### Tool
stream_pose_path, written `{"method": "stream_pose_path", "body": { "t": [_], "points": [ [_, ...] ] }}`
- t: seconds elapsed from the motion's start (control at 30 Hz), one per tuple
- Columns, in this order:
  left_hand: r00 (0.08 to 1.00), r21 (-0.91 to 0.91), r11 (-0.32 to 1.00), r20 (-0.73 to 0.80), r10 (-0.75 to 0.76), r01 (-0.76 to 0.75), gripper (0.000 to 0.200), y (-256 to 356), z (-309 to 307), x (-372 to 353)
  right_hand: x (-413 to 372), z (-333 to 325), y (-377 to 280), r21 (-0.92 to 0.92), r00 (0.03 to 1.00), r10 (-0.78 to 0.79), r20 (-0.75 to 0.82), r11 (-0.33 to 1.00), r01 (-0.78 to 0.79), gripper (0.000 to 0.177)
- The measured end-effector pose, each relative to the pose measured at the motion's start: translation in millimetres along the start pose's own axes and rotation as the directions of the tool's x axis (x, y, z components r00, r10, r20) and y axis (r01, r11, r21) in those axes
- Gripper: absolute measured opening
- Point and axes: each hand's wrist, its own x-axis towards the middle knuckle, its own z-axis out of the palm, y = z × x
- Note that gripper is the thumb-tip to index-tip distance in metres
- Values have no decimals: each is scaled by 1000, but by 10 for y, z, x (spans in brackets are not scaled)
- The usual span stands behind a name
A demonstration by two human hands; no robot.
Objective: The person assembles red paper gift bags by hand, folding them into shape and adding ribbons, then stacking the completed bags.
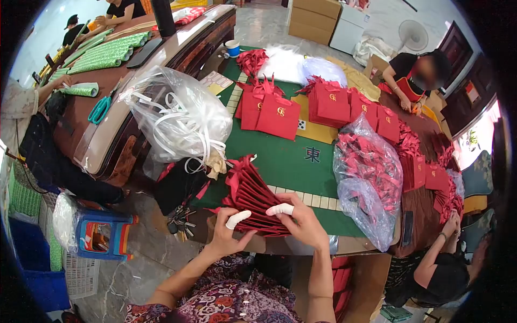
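A fanned stack of red gift bags with ribbon handles stands at the near edge of the green table, between my hands. My left hand holds the stack's left edge, a white finger cover on one finger. At the right edge my right hand grips the bags, also with one white-covered finger. Some of my fingertips are hidden behind the bags. Left of the stack lies a clear plastic bag of white ribbon. More red gift bags with gold lettering lie farther back on the table.
To the right is a plastic bag full of red ribboned pieces. Blue-handled scissors and green rolls lie on the left table. One co-worker sits back right, another near right. Stacked stools stand at left.
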Motion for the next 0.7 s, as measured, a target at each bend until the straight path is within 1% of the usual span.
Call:
{"method": "stream_pose_path", "body": {
  "t": [0.03,0.1,0.17,0.2,0.23,0.3,0.37,0.4,0.43,0.47,0.53,0.63,0.67,0.7],
  "points": [
    [1000,-11,1000,13,-10,10,64,-3,-1,2,-9,8,-5,45,999,11,48,999,-13,21],
    [1000,5,1000,20,1,-2,66,12,-16,12,-3,0,-49,57,998,25,55,998,-28,21],
    [1000,23,1000,28,10,-10,69,17,-17,0,16,-6,-94,21,999,8,40,1000,-9,22],
    [1000,-16,1000,18,-8,8,71,16,-3,-14,20,7,-94,22,999,8,42,1000,-9,22],
    [1000,-55,998,8,-25,25,73,18,8,-25,25,23,-93,-1,999,30,21,1000,-30,21],
    [999,-36,998,-22,-44,43,77,60,2,-25,38,57,-129,-23,999,49,0,999,-49,21],
    [997,-19,998,-55,-62,61,81,69,22,-69,55,89,-221,-59,984,172,-42,983,-175,19],
    [990,-69,991,-75,-116,111,82,57,48,-126,54,120,-225,-59,985,170,-40,983,-172,19],
    [981,-119,980,-91,-172,161,84,50,67,-174,48,155,-224,-77,983,168,-76,982,-174,18],
    [980,-117,980,-93,-174,162,84,40,78,-211,50,177,-219,-95,980,166,-111,980,-176,17],
    [986,-96,984,-48,-157,152,83,53,86,-256,56,194,-205,-98,980,154,-125,981,-167,17],
    [980,-98,980,-80,-183,175,77,144,137,-302,55,204,-190,-94,979,141,-145,983,-155,17],
    [983,-131,980,-86,-159,147,71,129,160,-314,57,200,-186,-86,979,136,-150,985,-150,17],
    [983,-132,980,-88,-159,147,71,144,142,-302,56,194,-181,-88,979,135,-150,985,-149,17]
  ]
}}
